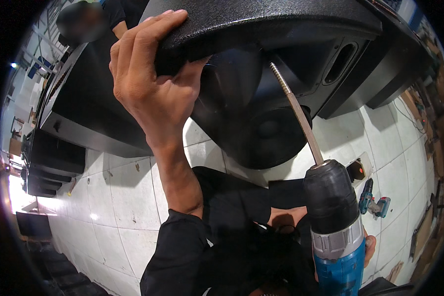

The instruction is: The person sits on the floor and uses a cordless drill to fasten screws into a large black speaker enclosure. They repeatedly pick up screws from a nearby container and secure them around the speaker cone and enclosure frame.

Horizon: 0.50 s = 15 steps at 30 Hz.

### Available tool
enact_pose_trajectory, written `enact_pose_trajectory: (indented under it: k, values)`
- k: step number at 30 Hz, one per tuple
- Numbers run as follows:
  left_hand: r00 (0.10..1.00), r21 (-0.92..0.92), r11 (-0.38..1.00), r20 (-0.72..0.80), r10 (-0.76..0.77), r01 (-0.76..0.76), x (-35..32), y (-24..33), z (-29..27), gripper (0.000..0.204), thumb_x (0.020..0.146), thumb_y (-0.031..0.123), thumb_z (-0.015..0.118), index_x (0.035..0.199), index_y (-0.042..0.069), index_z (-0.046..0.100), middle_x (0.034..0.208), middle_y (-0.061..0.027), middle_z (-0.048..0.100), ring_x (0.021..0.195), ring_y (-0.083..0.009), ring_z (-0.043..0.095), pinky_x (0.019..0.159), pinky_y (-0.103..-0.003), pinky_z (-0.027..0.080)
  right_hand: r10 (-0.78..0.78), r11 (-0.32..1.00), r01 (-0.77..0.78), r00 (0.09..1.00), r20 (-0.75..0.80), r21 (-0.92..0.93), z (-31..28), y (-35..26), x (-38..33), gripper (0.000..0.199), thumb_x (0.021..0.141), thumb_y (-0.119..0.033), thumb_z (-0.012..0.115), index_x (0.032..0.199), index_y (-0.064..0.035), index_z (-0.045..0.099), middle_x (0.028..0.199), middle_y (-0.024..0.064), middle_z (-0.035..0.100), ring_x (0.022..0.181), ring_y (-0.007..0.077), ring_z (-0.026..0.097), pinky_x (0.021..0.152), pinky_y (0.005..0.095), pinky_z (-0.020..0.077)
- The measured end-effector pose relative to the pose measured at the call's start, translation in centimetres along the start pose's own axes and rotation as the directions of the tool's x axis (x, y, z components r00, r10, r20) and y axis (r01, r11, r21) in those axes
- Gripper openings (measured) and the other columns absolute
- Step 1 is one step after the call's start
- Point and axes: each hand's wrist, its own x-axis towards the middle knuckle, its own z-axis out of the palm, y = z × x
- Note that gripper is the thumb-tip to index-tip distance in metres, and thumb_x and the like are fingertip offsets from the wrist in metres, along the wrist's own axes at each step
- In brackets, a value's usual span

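The left hand (148,79) grips the rim of the black speaker cabinet (261,64), tilted above the tiled floor (128,207). The right hand (369,246), mostly hidden, holds the blue drill (338,232). Its long bit (296,111) reaches into the cabinet, with the tip hard to make out.

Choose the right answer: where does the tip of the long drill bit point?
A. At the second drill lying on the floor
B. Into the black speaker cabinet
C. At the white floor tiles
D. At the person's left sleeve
B: the bit rises from the blue drill and its threaded tip meets the black speaker cabinet, whose edge the left hand grips.
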Motion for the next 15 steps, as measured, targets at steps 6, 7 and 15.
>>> enact_pose_trajectory:
  k: [6,7,15]
  values:
    - [0.999,-0.07,0.997,-0.043,0.018,-0.021,-0.2,-1.0,0.6,0.048,0.061,0.016,0.086,0.106,0.016,0.07,0.105,-0.0038,0.068,0.1,-0.0199,0.065,0.085,-0.032,0.053,-0.01,0.995,0.027,0.986,0.168,-0.096,-1.8,-0.4,1.2,0.067,0.087,-0.067,0.035,0.129,-0.0171,0.048,0.111,0.0146,0.062,0.091,0.0299,0.067,0.077,0.0447,0.0592]
    - [0.999,-0.08,0.997,-0.036,0.016,-0.019,-0.2,-0.7,0.7,0.049,0.061,0.015,0.086,0.107,0.016,0.069,0.106,-0.0042,0.068,0.101,-0.0195,0.065,0.084,-0.031,0.055,-0.021,0.995,0.036,0.986,0.167,-0.09,-1.8,-0.4,1.1,0.064,0.087,-0.065,0.036,0.127,-0.0167,0.048,0.11,0.0142,0.062,0.09,0.0292,0.067,0.077,0.0438,0.0591]
    - [0.999,-0.096,0.995,-0.031,0.011,-0.014,-0.2,-0.8,0.5,0.049,0.062,0.013,0.085,0.108,0.016,0.069,0.107,-0.0042,0.068,0.101,-0.0183,0.065,0.082,-0.029,0.058,0.035,0.996,-0.019,0.983,0.179,-0.088,-1.2,-0.9,1.4,0.047,0.09,-0.052,0.044,0.116,-0.0137,0.054,0.099,0.0104,0.064,0.085,0.0235,0.067,0.075,0.0371,0.0583]
